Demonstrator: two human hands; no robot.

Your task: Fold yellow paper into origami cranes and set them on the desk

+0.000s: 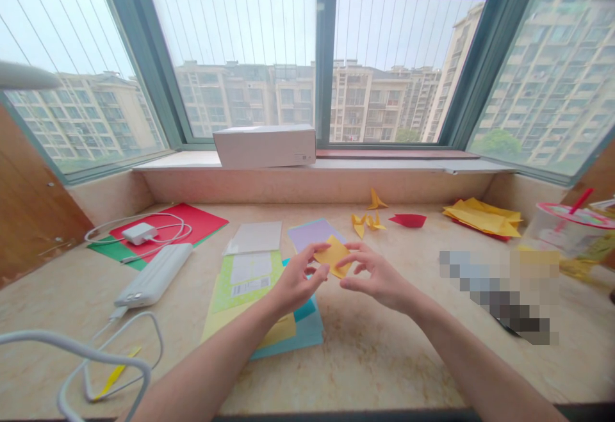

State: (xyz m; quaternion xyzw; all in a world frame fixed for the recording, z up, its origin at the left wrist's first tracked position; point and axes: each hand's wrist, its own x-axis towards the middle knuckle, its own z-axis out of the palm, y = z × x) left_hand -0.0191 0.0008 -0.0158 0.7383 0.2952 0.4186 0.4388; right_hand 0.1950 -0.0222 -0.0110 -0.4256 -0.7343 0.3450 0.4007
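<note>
A small piece of folded yellow paper (335, 257) is held up between my two hands, just above the counter. My left hand (303, 276) grips its left side, thumb below and fingers behind. On the right, my right hand (372, 273) has its fingers on the paper's right edge, with the thumb underneath. Beneath and left of my left hand lie overlapping coloured sheets (311, 332) and a light green paper pack (218, 294). Behind the hands is a purple sheet (307, 233). Farther back sit yellow folded paper pieces (377, 200) and a red folded paper boat (408, 220).
At left, a white power bank (156, 275), a charger (139, 234) and cables lie near red paper (204, 217). A stack of yellow paper (483, 218) and a plastic cup (557, 230) stand at right, near a blurred-out item (500, 297). A white box (264, 146) rests on the sill.
</note>
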